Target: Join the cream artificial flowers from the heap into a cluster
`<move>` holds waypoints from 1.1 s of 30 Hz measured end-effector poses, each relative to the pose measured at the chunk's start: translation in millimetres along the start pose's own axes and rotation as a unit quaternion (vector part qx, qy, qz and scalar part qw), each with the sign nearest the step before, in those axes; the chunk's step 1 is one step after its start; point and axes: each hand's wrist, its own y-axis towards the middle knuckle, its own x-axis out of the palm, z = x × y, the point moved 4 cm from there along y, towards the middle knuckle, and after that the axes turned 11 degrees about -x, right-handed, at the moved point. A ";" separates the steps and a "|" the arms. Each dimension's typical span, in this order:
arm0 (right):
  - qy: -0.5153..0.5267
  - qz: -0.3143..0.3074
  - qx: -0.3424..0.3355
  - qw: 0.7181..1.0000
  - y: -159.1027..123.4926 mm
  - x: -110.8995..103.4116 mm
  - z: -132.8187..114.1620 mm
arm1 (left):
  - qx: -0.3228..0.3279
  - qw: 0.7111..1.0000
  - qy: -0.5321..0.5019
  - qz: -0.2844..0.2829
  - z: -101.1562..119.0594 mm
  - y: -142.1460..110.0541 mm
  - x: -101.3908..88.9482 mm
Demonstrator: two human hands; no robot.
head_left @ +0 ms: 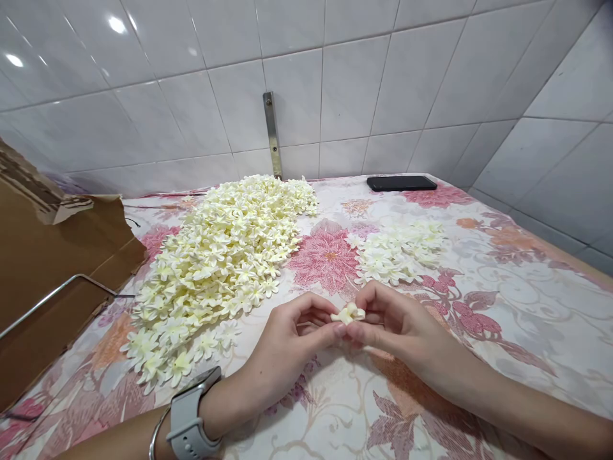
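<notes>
Between the fingertips of both hands is a small cream-white flower (348, 313), held just above the tablecloth. My left hand (299, 329) is closed, its thumb and forefinger pinching the flower's left side. From the other side, my right hand (390, 319) pinches the same flower between thumb and fingers. The curled fingers hide the flower's underside. A large heap of pale yellow-white flowers (230, 243) lies to the left of the hands. Beyond my right hand spreads a smaller, flatter pile of whiter flowers (400, 252).
A floral tablecloth (527, 319) covers the table. At its back edge lies a black phone (401, 183) near the tiled wall (357, 83), where a metal bracket (272, 134) is fixed. On the left stand a torn cardboard box (62, 255) and a bent metal rod (48, 305).
</notes>
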 end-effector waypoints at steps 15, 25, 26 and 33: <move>-0.331 -0.023 -0.138 0.933 -5.6 1.5 -11.3 | -0.044 0.997 -0.015 -0.063 0.0 -4.0 7.0; -0.335 -0.035 -0.213 0.917 -9.9 3.7 -16.8 | -0.047 0.997 -0.033 -0.043 0.5 -2.6 4.5; -0.327 -0.031 -0.209 0.921 -8.9 2.7 -17.5 | -0.045 0.998 -0.031 -0.041 1.2 -2.1 3.9; -0.294 -0.036 -0.173 0.939 -4.7 1.4 -18.3 | -0.035 0.999 -0.010 -0.028 3.1 -3.3 2.9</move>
